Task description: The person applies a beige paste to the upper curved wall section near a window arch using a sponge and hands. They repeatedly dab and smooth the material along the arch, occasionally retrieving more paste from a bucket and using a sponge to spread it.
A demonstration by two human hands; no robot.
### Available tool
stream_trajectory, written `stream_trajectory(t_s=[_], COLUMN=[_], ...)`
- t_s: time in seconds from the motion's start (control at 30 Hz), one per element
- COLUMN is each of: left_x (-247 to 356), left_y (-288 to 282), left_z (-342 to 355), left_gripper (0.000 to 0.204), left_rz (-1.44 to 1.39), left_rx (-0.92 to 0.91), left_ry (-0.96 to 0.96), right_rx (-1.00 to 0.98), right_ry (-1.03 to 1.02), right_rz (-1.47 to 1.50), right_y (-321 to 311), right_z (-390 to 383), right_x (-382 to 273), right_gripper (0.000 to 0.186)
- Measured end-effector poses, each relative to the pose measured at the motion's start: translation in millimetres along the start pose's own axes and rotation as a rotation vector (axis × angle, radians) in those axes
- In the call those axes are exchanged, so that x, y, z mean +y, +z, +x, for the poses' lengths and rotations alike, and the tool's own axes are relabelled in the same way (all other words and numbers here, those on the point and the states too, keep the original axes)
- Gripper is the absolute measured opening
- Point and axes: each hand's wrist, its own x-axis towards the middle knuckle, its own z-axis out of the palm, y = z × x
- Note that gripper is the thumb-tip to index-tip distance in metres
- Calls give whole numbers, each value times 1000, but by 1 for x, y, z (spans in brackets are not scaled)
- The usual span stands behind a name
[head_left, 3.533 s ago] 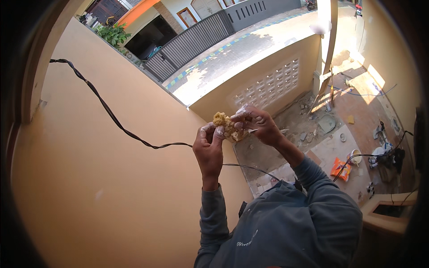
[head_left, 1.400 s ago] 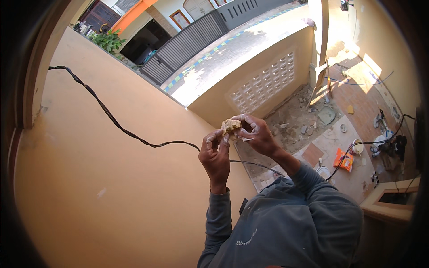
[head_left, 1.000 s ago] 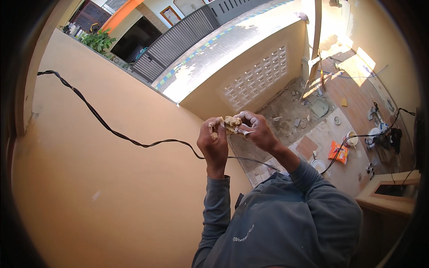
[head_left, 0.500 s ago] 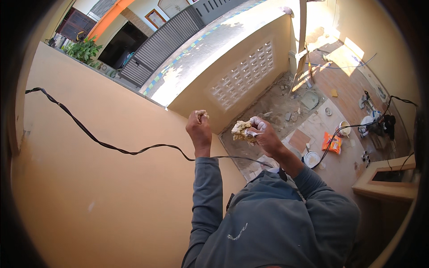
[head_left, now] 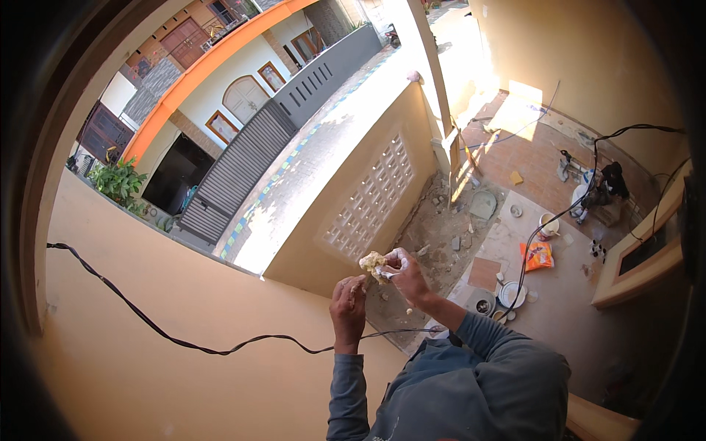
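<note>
My right hand [head_left: 409, 275], its fingers smeared white, pinches a crumbly pale yellow lump [head_left: 373, 262] that sticks out past the thumb and fingertips. Just to the left and a little lower, my left hand [head_left: 348, 309] has its fingers curled, with pale residue on the fingertips. What it holds, if anything, is too small to make out. A gap of a few fingers' width at most separates the left fingertips from the lump. Below the right hand, a small pale bit [head_left: 409, 312] shows against the ground.
A twisted black cable [head_left: 220, 351] crosses in front of the yellow wall [head_left: 184, 294]. Right of me, the tiled floor holds a white bucket [head_left: 548, 225], an orange packet [head_left: 537, 256], a white round container [head_left: 512, 294] and a yellow block [head_left: 516, 178]. Rubble [head_left: 441, 235] lies beside the vented low wall [head_left: 309, 257].
My left hand has come closer to the lump in my right hand; they were wider apart. The pale piece at the left fingertips no longer shows plainly. The view has tilted, showing more houses.
</note>
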Motion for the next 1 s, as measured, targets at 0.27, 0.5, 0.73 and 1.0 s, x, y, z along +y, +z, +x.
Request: stream_trajectory(t_s=[0.27, 0.5, 0.73, 1.0], left_x=[-2, 11, 23, 34], left_y=[-2, -31, -39, -25], left_z=[-17, -16, -12, -18], left_gripper=[34, 31, 25, 21], left_rz=[13, -107, -90, -351], left_rx=[-3, -103, -38, 219], left_ry=[-99, -285, -323, -403], right_rx=[-232, -337, -473, -98], right_ry=[250, 366, -50, -572], right_rz=[169, 149, 27, -769], right_y=[28, 34, 41, 62], right_z=[-20, -20, -9, -16], right_x=[-6, -31, -19, -63], right_gripper=[8, 12, 19, 27])
